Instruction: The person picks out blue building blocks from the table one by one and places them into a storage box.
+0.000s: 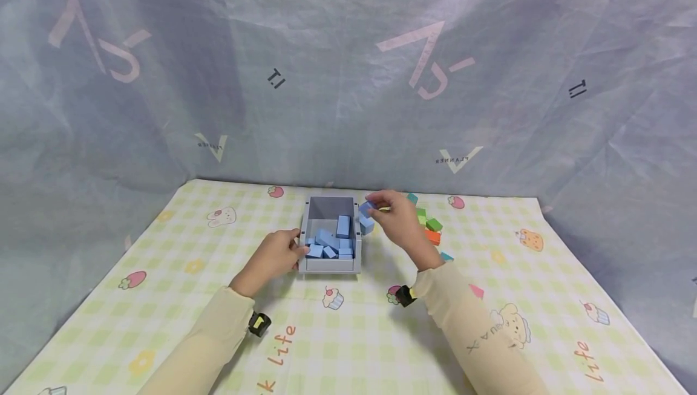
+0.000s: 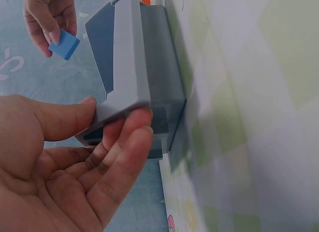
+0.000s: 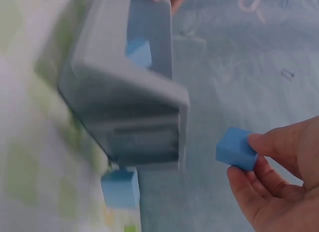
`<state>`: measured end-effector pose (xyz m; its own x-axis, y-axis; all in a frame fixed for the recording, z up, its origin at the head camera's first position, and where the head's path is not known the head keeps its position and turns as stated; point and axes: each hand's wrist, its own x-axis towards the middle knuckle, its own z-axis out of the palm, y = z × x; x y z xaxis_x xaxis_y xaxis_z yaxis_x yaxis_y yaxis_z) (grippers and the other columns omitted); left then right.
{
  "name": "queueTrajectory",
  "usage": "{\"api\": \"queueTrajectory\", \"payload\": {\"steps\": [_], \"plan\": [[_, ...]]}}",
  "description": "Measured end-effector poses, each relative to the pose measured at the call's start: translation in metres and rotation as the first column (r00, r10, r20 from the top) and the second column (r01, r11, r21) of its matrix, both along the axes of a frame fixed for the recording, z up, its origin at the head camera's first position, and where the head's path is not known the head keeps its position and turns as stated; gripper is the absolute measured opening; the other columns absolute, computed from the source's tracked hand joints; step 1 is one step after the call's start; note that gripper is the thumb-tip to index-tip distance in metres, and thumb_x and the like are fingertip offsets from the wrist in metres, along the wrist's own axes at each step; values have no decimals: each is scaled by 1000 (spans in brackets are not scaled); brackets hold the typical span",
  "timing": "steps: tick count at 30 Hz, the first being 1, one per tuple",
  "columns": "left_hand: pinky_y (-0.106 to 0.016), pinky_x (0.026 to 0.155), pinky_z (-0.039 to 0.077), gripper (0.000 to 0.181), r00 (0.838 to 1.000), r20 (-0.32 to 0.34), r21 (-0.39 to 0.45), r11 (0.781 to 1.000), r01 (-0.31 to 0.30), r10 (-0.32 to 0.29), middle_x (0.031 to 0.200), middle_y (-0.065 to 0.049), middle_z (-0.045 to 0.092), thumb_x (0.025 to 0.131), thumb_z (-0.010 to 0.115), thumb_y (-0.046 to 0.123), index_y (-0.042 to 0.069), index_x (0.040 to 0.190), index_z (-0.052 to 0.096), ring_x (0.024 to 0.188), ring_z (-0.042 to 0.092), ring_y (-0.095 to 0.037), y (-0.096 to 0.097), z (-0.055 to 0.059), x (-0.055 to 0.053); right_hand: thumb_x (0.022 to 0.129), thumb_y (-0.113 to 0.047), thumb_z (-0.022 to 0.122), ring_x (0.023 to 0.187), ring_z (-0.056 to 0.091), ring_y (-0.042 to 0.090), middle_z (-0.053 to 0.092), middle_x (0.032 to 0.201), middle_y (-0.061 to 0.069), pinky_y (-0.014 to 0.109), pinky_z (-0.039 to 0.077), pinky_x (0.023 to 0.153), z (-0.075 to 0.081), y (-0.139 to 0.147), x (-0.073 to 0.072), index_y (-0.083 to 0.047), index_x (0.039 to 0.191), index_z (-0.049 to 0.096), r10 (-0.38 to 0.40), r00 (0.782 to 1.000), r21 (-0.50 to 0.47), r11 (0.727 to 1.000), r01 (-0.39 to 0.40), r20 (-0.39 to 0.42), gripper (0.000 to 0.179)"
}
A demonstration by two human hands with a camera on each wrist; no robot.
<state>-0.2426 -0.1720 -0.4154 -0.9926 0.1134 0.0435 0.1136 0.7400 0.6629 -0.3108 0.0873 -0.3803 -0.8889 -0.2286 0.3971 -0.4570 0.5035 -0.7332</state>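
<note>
A grey open-topped box point(image 1: 330, 265) stands on the table with several blue blocks point(image 1: 327, 239) inside, mostly toward its near end. My left hand point(image 1: 278, 253) grips the box's left rim, thumb on top and fingers beneath the edge, as the left wrist view shows. Just off the box's right side, my right hand point(image 1: 400, 218) pinches a blue block point(image 3: 237, 148) between thumb and fingers, raised above the table. Below it, another blue block point(image 3: 120, 188) sits on the cloth beside the box's right wall.
Right of the box lie green blocks point(image 1: 434, 224), an orange block point(image 1: 432, 237) and teal pieces point(image 1: 446, 256), partly behind my right hand. A pink piece point(image 1: 476, 290) lies nearer. The checked tablecloth point(image 1: 179, 298) ends at a hanging grey-blue cloth point(image 1: 337, 110).
</note>
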Motion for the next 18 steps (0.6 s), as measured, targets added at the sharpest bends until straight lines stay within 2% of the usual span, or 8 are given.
{"api": "queueTrajectory", "payload": {"steps": [10, 18], "plan": [[-31, 55, 44, 61, 1000, 19, 16, 1000, 12, -12, 69, -3, 59, 98, 65, 19, -6, 148, 40, 58, 62, -20, 2, 2, 0, 89, -1, 72, 91, 63, 17, 65, 102, 2, 36, 55, 88, -20, -25, 15, -7, 106, 73, 84, 996, 106, 991, -82, -14, 18], [-31, 56, 44, 62, 1000, 20, 19, 1000, 6, -6, 68, -3, 59, 98, 65, 19, -7, 148, 40, 57, 62, -20, 1, 2, -1, 88, -1, 73, 89, 63, 16, 65, 101, 1, 35, 55, 88, -25, -31, 18, -8, 105, 73, 103, 994, 126, 987, -97, -34, 19]]}}
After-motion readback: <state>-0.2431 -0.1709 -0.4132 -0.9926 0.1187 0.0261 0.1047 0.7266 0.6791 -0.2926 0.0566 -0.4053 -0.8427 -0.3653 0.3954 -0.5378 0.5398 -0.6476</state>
